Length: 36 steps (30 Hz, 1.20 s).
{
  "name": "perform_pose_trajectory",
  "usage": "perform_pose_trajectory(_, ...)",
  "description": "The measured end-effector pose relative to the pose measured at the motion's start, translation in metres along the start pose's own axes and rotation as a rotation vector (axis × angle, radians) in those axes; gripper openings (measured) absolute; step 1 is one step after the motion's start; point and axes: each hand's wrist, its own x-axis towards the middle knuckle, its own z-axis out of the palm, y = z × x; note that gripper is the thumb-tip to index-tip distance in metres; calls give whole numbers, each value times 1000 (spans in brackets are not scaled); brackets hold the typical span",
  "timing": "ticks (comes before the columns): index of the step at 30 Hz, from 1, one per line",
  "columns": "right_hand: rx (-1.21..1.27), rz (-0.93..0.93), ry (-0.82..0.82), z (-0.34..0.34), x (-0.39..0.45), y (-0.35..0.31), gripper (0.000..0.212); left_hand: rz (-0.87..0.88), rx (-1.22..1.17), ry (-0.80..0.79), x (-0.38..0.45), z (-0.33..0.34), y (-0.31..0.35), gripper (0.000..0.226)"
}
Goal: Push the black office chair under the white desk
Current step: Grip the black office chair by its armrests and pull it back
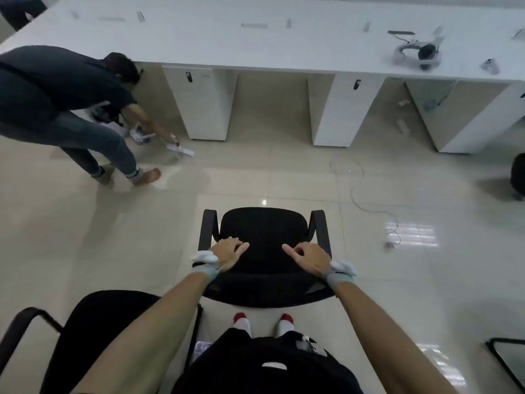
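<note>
Black office chair [262, 237] backrest gripped by left hand [227, 255] and right hand [308, 258], well short of white desk [255, 44], cable [366, 200] on floor between

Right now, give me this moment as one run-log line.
left hand: on backrest top | right hand: same | black office chair: short of white desk, facing open bay | floor cable right of path

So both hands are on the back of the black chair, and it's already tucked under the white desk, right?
Not quite. Both hands, left hand and right hand, do rest on the black chair back, but the head view shows it out on open floor, short of the white desk.
</note>
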Motion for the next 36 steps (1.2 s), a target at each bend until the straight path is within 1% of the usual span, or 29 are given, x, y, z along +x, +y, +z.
perform_pose_trajectory(3,-37,39,-70,20,-6,12,72,-42,32,-97,-9,22,-7,57)
perform_pose_trajectory(5,-42,47,-104,34,-15,18,72,-59,52,-130,-18,39,-10,60)
perform_pose_trajectory(7,-59,41,-107,42,-18,22,71,-70,72,-140,-22,50,-12,61)
perform_pose_trajectory(10,-177,34,-88,57,-25,27,75,-84,141,-156,-30,68,-17,62)
perform_pose_trajectory(16,-388,-59,2,68,-28,32,79,-48,227,-115,-33,76,-22,70)
perform_pose_trajectory(20,-456,-127,49,76,-30,40,75,-15,274,-81,-33,82,-24,73)
perform_pose_trajectory(24,-496,-142,114,81,-28,42,64,55,373,-44,-32,85,-27,64)
perform_pose_trajectory(28,-472,-119,120,83,-22,42,48,81,401,-18,-27,83,-29,56)
perform_pose_trajectory(36,-467,-98,90,80,-11,39,45,65,385,21,-17,78,-31,50)
